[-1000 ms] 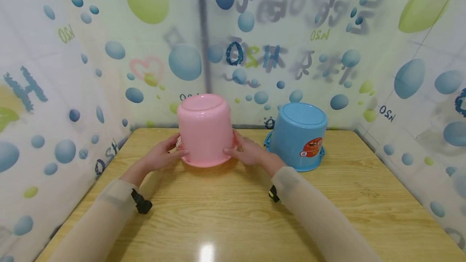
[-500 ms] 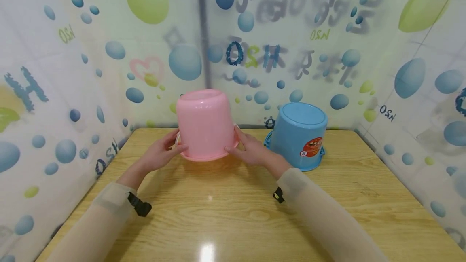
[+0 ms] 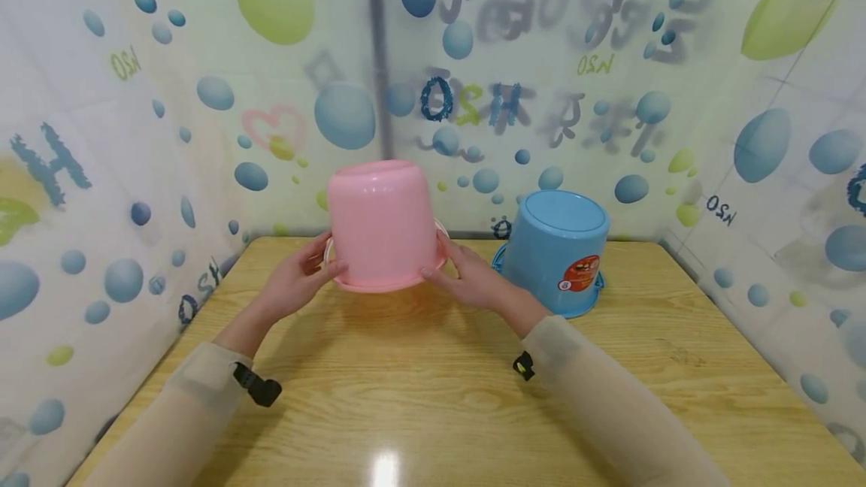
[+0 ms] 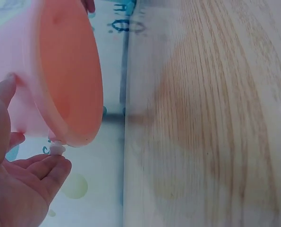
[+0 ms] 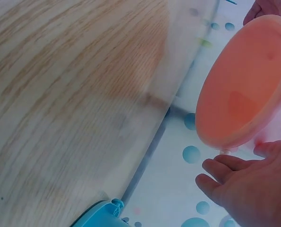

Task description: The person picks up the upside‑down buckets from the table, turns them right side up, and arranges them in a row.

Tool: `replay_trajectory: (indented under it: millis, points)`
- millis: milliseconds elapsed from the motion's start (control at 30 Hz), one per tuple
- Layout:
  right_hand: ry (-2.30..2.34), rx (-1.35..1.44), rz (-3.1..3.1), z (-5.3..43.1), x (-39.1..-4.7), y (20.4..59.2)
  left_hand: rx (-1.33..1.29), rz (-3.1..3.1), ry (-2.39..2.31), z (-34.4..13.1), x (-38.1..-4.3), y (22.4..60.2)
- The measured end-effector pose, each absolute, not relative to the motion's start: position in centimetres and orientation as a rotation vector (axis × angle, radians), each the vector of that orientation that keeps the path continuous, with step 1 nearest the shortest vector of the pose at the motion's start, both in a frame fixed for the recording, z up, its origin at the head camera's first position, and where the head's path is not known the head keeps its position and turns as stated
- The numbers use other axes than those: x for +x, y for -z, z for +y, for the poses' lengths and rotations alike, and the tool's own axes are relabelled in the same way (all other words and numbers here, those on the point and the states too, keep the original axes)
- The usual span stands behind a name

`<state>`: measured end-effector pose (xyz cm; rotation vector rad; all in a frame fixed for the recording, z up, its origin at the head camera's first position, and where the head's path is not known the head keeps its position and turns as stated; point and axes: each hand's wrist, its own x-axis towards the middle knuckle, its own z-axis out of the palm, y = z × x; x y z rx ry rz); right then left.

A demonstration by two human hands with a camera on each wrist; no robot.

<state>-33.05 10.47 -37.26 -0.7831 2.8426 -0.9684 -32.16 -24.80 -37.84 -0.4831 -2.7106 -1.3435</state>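
Observation:
A pink bucket (image 3: 382, 224) is held upside down above the table, its base up and its rim low. My left hand (image 3: 289, 282) grips its left side near the rim, thumb on the front. On the opposite side my right hand (image 3: 473, 276) grips it the same way. In the left wrist view the bucket's open mouth (image 4: 72, 66) shows, with fingertips by a small white handle joint (image 4: 57, 149). A blue bucket (image 3: 558, 246) with a red label stands upside down on the table, just right of my right hand.
The wooden table (image 3: 406, 397) reaches back to a patterned curtain (image 3: 271, 81) that hangs behind it and along both sides. In the right wrist view the blue bucket's rim (image 5: 100, 215) shows near the table's far edge.
The pink bucket has risen off the table between both hands and tipped, so its base now shows only as a thin strip. The blue bucket has stayed in place.

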Motion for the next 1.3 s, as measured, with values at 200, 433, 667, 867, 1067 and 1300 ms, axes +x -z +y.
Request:
replay_trajectory:
  millis: [200,433,667,867,1067,1300]
  points:
    - [1.002,-0.85,2.832,10.7,-33.0,37.2,-0.464,-2.7,1.337,-24.9,-31.8,37.5]
    - [1.024,-0.947,2.824,10.9,-33.0,37.2,-0.444,-2.708,1.294,-25.1,-31.3,36.8]
    - [1.037,-0.905,2.837,11.1,-32.6,36.8,-0.449,-2.755,1.253,-25.1,-30.8,36.3]
    - [1.055,-0.882,2.851,11.2,-32.5,36.7,-0.501,-2.703,1.295,-25.3,-30.7,35.9]
    - [1.108,-0.856,2.867,11.3,-32.7,36.8,-0.536,-2.646,1.326,-25.2,-30.8,35.5]
    - [1.241,-0.844,2.811,11.4,-32.8,37.0,-0.562,-2.614,1.341,-25.3,-30.8,35.3]
